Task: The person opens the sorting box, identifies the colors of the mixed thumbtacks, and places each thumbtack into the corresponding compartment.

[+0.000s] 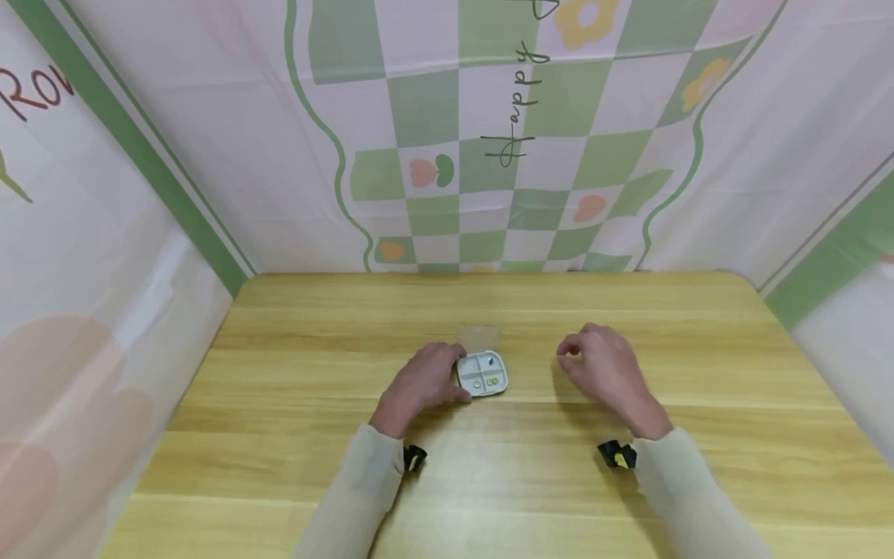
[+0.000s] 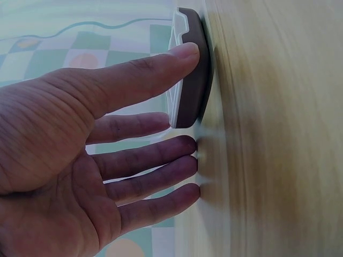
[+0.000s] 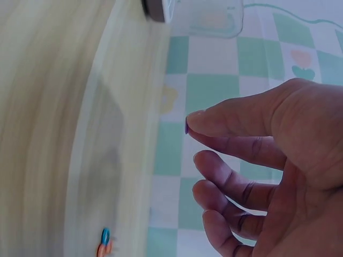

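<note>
A small pill box (image 1: 482,373) with a white divided tray and a dark base (image 2: 194,80) lies on the wooden table. Its clear lid (image 1: 479,337) is flipped back, away from the person. Inside, a blue piece is in the far right compartment, yellow-green pieces in the near right and a pale round piece in the near left. My left hand (image 1: 427,380) grips the box's left side between thumb and index finger, the other fingers stretched out. To the right of the box, my right hand (image 1: 606,369) pinches a tiny purple piece (image 3: 186,126) between thumb and index fingertips.
The wooden table (image 1: 314,481) ends at a patterned cloth (image 1: 489,210) behind it, with more cloth at both sides. In the right wrist view, a small blue and orange looped item (image 3: 104,243) shows low on the table. Black wrist devices (image 1: 618,454) sit at both cuffs.
</note>
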`<state>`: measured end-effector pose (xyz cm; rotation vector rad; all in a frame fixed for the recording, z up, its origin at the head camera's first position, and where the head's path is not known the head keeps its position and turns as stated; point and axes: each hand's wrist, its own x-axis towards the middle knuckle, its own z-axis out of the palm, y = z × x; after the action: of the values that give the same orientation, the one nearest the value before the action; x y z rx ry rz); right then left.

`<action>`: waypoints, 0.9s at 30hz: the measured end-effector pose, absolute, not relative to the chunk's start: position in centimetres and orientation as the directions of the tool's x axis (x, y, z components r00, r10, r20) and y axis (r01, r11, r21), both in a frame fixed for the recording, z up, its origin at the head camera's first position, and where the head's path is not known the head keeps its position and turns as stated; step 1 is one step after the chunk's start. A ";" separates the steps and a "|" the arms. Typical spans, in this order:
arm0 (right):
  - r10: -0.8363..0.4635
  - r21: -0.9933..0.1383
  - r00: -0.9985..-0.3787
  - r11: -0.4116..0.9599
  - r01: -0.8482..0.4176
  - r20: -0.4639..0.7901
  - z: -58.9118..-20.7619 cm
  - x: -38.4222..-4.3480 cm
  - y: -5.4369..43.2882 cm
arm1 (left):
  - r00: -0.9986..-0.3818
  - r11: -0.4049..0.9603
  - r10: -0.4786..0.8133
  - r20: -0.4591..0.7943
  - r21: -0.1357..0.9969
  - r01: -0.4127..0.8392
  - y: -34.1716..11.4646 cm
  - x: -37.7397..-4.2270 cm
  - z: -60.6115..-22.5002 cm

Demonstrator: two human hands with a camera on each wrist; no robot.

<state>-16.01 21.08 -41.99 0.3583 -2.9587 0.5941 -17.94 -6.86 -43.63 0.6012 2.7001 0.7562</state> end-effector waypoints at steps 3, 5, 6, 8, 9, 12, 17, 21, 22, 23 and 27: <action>-0.222 -0.367 -0.963 0.892 -0.264 0.152 -41.8 -16.1 20.3 | -0.876 0.779 0.459 -0.146 0.541 0.318 -6.9 -17.9 -43.6; -0.231 -0.363 -0.959 0.890 -0.275 0.162 -41.7 -16.1 19.9 | -0.877 0.781 0.457 -0.148 0.539 0.316 -6.9 -17.9 -43.6; -0.236 -0.361 -0.957 0.889 -0.282 0.166 -41.6 -16.2 19.6 | -0.878 0.782 0.455 -0.149 0.538 0.314 -6.8 -17.9 -43.6; -0.244 -0.361 -0.954 0.886 -0.292 0.173 -41.6 -16.2 19.2 | -0.878 0.784 0.454 -0.150 0.536 0.314 -6.8 -17.9 -43.5; -0.246 -0.363 -0.953 0.884 -0.294 0.175 -41.6 -16.2 19.0 | -0.878 0.784 0.454 -0.150 0.535 0.314 -6.8 -17.9 -43.5; -0.248 -0.371 -0.954 0.880 -0.295 0.170 -41.6 -16.2 18.4 | -0.877 0.782 0.457 -0.149 0.537 0.317 -6.8 -17.8 -43.5; -0.252 -0.373 -0.953 0.878 -0.299 0.169 -41.5 -16.2 17.5 | -0.874 0.779 0.464 -0.144 0.536 0.325 -6.8 -17.9 -43.6; -0.264 -0.382 -0.948 0.870 -0.313 0.178 -41.4 -16.2 16.6 | -0.874 0.778 0.465 -0.139 0.535 0.329 -6.8 -17.9 -43.6; -0.265 -0.387 -0.948 0.867 -0.314 0.176 -41.4 -16.3 16.4 | -0.874 0.777 0.466 -0.136 0.536 0.331 -6.8 -17.9 -43.6; -0.265 -0.393 -0.949 0.865 -0.313 0.171 -41.4 -16.3 16.2 | -0.874 0.776 0.467 -0.134 0.537 0.332 -6.8 -17.9 -43.6; -0.278 -0.400 -0.946 0.858 -0.322 0.166 -41.6 -16.3 15.3 | -0.873 0.770 0.473 -0.121 0.537 0.344 -6.8 -18.0 -43.6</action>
<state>-16.32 15.32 -41.56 0.4744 -2.9292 0.6570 -18.02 -6.82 -43.62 0.6381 2.7160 0.7537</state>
